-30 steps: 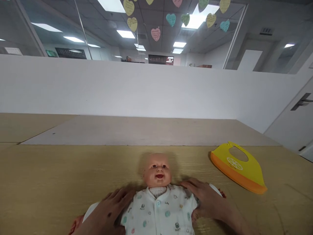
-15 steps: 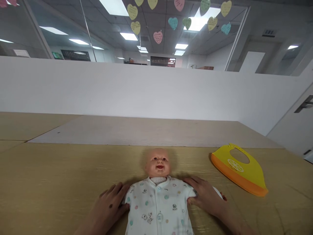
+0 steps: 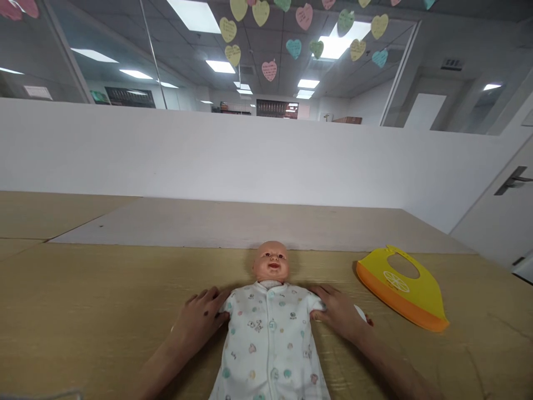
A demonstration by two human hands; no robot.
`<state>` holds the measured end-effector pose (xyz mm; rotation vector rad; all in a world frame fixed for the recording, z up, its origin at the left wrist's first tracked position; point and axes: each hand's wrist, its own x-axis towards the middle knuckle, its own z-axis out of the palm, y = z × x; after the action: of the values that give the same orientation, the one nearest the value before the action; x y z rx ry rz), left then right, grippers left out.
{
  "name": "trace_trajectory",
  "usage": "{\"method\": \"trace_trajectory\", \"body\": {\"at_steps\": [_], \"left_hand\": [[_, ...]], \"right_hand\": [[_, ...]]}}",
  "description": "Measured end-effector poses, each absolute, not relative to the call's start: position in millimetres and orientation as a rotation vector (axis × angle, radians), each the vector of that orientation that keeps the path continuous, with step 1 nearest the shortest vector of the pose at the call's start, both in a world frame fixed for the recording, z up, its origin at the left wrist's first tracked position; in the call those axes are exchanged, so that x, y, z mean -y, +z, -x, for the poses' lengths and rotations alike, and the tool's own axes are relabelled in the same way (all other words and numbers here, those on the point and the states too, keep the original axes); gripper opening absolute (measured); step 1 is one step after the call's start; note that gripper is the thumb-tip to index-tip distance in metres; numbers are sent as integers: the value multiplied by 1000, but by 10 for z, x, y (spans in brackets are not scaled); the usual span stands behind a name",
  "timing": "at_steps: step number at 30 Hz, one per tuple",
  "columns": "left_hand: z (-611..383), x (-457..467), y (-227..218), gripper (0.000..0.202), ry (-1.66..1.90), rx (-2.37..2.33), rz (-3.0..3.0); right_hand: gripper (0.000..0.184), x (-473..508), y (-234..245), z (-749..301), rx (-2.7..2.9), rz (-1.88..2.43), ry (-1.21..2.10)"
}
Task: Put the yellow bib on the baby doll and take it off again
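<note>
A baby doll [image 3: 270, 339] lies face up in the middle of the table, its bald head [image 3: 271, 262] toward the wall. It wears a white snap-front outfit printed with small coloured figures. At the doll's shoulder on the left of the picture, my left hand [image 3: 204, 314] is closed around the sleeve, thumb below and fingers above. My right hand [image 3: 338, 314] grips the other upper arm the same way, and the doll's small hand [image 3: 369, 320] sticks out beyond it. The doll's lower end is cut off by the frame.
A yellow bib [image 3: 410, 283] with an orange pocket lies to the right on the wooden table [image 3: 104, 311]. A white wall [image 3: 250, 161] with glass above rises behind the table. At far right is a door handle [image 3: 514, 180]. Something grey [image 3: 62, 395] shows at the bottom left edge.
The doll has shifted away from me, toward the wall, and both hands have moved along with it, still gripping its arms. A grey thing has come into view at the bottom left.
</note>
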<state>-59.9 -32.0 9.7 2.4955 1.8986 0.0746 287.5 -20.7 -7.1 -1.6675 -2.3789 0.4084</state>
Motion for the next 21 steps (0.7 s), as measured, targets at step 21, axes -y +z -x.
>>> {"method": "trace_trajectory", "body": {"at_steps": [21], "left_hand": [[449,-161,-30,34,222,-2035,-2578]], "right_hand": [[47,-388,-84,-2866,2346,1734,199]]}}
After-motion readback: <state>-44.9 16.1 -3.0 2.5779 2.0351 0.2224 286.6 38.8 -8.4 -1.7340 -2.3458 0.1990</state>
